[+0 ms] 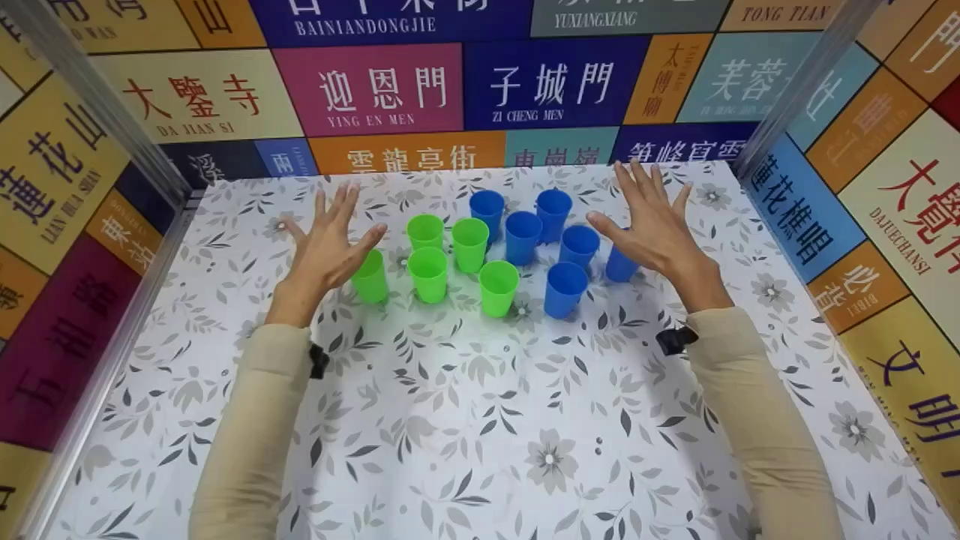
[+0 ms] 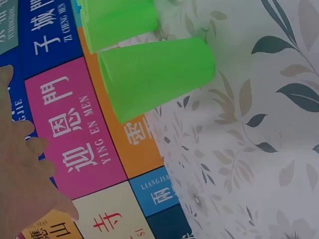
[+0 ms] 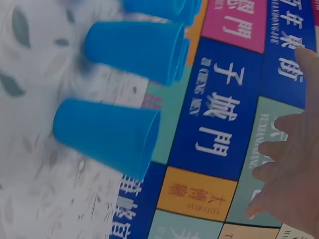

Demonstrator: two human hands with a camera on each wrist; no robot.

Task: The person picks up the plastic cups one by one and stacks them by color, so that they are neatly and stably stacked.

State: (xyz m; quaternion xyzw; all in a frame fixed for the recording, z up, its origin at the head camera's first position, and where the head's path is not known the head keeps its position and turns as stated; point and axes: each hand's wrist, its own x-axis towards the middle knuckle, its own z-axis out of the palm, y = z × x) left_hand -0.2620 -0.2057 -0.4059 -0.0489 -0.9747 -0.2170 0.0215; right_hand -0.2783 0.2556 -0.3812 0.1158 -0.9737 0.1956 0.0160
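Clearly, only the head view gives the whole group: five green cups (image 1: 427, 277) at the left and six blue cups (image 1: 566, 291) at the right, all upright with mouths up, on a white tablecloth (image 1: 465, 450) with leaf pattern; it shows also the beige sleeves (image 1: 255, 405) and a small black device (image 1: 676, 340) at the right wrist. In this view the left hand (image 1: 324, 244) covers part of the leftmost green cup, and the right hand (image 1: 656, 225) covers part of the rightmost blue cup; from the wrist cameras, however, the nearest cup of each colour is seen from its side, down to the base, with the printed wall (image 2: 75, 124) behind. Both wrist views show a gap in the picture between the hand and the nearest cup; about the grip, both hands are spread wide, with fingers extended and thumbs turned inward, and they hold no cup; the left is just beside the green cups, the right just beside the blue ones.
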